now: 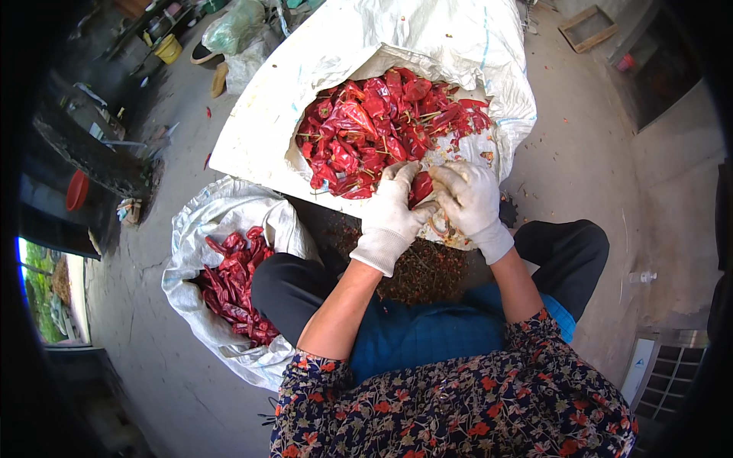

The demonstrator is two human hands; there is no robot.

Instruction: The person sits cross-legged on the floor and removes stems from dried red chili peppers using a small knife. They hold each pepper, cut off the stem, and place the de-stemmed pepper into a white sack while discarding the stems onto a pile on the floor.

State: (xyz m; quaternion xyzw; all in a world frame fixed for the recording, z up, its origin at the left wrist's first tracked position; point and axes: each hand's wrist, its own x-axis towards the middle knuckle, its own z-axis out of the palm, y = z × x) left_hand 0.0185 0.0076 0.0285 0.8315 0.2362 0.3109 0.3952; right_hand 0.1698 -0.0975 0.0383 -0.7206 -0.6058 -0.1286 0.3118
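Note:
Both of my hands wear white knit work gloves and meet at the near edge of a white board. My left hand (395, 212) is closed on a dried red chili pepper (421, 188), which shows between the two hands. My right hand (469, 200) touches the pepper's right side with bent fingers; whether it grips the pepper is partly hidden. Just beyond them a heap of dried red peppers (361, 126), some with pale stems, spills from the mouth of a white woven sack (435, 23). Loose seeds and scraps lie on the sack cloth at the right of the heap.
Left of my knee stands an open woven sack (223, 200) holding red peppers (237, 286). Stems and seeds (429, 275) are piled between my legs. A yellow bucket (169, 49), plastic bags (235, 28) and a dark post (86, 143) stand at upper left; a wooden frame (588, 28) lies upper right.

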